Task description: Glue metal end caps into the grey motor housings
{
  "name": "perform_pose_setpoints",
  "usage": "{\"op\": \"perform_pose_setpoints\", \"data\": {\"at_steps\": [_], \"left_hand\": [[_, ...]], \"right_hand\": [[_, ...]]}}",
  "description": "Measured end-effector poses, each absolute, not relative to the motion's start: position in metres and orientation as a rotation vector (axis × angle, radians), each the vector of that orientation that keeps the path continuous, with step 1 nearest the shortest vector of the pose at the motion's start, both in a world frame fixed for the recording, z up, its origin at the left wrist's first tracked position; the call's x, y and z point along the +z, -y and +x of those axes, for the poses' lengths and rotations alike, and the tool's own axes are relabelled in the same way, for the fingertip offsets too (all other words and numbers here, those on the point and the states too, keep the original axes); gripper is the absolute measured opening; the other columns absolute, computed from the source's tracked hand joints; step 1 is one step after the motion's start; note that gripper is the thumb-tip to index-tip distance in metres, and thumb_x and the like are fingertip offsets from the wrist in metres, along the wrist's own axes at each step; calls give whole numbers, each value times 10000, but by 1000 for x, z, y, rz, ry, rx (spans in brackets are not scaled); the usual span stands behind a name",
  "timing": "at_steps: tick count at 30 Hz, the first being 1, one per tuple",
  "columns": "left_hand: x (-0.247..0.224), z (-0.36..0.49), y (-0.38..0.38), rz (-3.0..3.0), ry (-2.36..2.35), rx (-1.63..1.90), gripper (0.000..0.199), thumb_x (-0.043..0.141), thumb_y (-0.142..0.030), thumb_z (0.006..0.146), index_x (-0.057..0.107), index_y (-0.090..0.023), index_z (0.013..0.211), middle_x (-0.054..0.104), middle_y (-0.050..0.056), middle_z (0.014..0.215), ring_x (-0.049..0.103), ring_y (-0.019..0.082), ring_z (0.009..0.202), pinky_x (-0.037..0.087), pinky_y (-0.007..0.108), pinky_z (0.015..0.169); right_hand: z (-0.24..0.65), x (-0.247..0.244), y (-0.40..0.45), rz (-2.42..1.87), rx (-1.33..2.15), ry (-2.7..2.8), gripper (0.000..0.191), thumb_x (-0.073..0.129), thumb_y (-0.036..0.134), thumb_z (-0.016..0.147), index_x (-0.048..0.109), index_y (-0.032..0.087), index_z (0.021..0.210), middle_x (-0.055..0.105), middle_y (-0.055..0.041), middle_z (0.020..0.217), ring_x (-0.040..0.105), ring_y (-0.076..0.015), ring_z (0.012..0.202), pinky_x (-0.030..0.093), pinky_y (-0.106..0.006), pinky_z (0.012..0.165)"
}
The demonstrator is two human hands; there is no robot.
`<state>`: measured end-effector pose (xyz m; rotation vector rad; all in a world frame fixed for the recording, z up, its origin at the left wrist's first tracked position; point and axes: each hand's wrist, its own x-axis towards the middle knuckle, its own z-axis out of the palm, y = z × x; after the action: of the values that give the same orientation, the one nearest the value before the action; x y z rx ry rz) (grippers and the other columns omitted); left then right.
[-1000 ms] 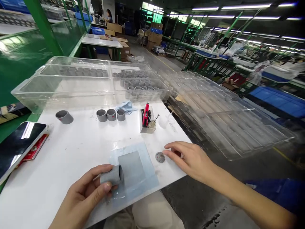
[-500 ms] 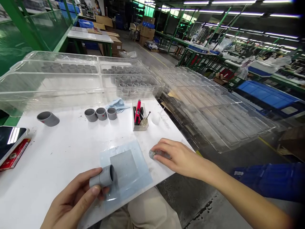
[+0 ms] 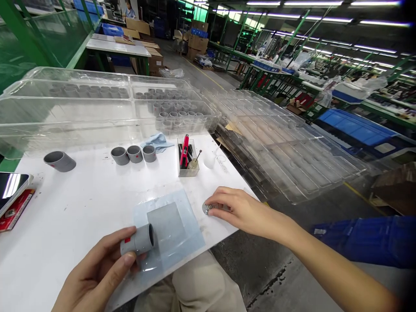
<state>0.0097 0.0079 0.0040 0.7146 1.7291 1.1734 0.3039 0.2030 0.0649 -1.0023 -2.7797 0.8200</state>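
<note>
Green-framed benches (image 3: 276, 73) line a long factory aisle, and on my head-camera feed a white tabletop (image 3: 81, 203) fills the foreground, with a pale blue plastic sheet (image 3: 191, 236) as my landmark. A grey square pad (image 3: 165, 227) lies on that sheet.

Just left of the sheet's near edge, my left hand (image 3: 97, 268) wraps closed around a grey pipe coupling (image 3: 138, 240) with a small red mark, its open end toward the sheet. Just right of the sheet, my right hand (image 3: 243, 212) curls narrow, with its fingertips (image 3: 216, 203) over a small metal disc (image 3: 207, 209); I cannot tell whether they grip it.

Beyond the sheet, three grey couplings (image 3: 134, 154) stand in a row, and a lone one (image 3: 60, 161) lies farther left. Farther back, a clear tray (image 3: 97, 112) holds many more couplings (image 3: 172, 119) in rows. A small clear box (image 3: 187, 158) with a red tool (image 3: 185, 151) and a blue cloth (image 3: 157, 141) sit between the row and the tray. Nothing lies between either hand and the sheet.
</note>
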Motion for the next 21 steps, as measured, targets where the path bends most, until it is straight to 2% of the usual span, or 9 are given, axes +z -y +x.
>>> {"op": "perform_pose_setpoints", "data": {"at_steps": [3, 7, 10, 12, 14, 18, 21], "left_hand": [[-8, -1, -7, 741, -1666, 1052, 590, 869, -583, 725, 758, -325, 1244, 838, 18, 906, 801, 235, 908, 623, 174, 787], [-10, 0, -10, 636, -1496, 1135, 650, 931, -436, 715, 689, -337, 1310, 850, 17, 1025, 811, 247, 957, 641, 230, 840], [-2, 5, -14, 623, -1444, 1133, 625, 908, -421, 762, 670, -297, 1327, 838, 22, 971, 786, 199, 827, 639, 223, 764], [5, 9, -15, 628, -1451, 1125, 600, 890, -433, 786, 673, -270, 1320, 815, 8, 824, 748, 172, 731, 621, 206, 693], [11, 12, -16, 610, -1463, 1139, 579, 889, -436, 786, 683, -262, 1299, 787, -8, 747, 738, 170, 717, 612, 203, 680], [22, 21, -17, 544, -1484, 1215, 532, 927, -418, 725, 733, -261, 1195, 830, 15, 946, 769, 185, 835, 617, 202, 749], [25, 23, -17, 560, -1497, 1227, 515, 940, -414, 705, 744, -253, 1153, 835, 13, 947, 761, 170, 807, 606, 182, 735]], "right_hand": [[304, 62, -201, -1052, 829, 2752, 248, 628, 394, 1038, 745, 245, 1197, 730, -57, 1049, 727, -211, 926, 579, -319, 808], [308, 59, -201, -1015, 800, 2802, 292, 583, 385, 1059, 701, 274, 1302, 694, -71, 1166, 723, -217, 966, 577, -344, 851], [311, 55, -204, -984, 807, 2792, 281, 556, 366, 1070, 719, 268, 1277, 693, -69, 1151, 725, -214, 949, 578, -358, 861], [308, 52, -202, -973, 808, 2754, 262, 575, 364, 1061, 739, 255, 1234, 707, -69, 1120, 725, -211, 922, 581, -357, 840], [302, 49, -196, -972, 844, 2651, 237, 617, 354, 1041, 753, 255, 1208, 722, -66, 1096, 720, -201, 908, 584, -330, 792], [277, 42, -165, -893, 1080, 2263, 202, 738, 342, 970, 781, 272, 1155, 762, -37, 1016, 710, -166, 864, 581, -259, 695], [254, 34, -140, -782, 1197, 2036, 217, 799, 303, 920, 795, 275, 1135, 789, -30, 989, 728, -169, 857, 613, -282, 756]]}}
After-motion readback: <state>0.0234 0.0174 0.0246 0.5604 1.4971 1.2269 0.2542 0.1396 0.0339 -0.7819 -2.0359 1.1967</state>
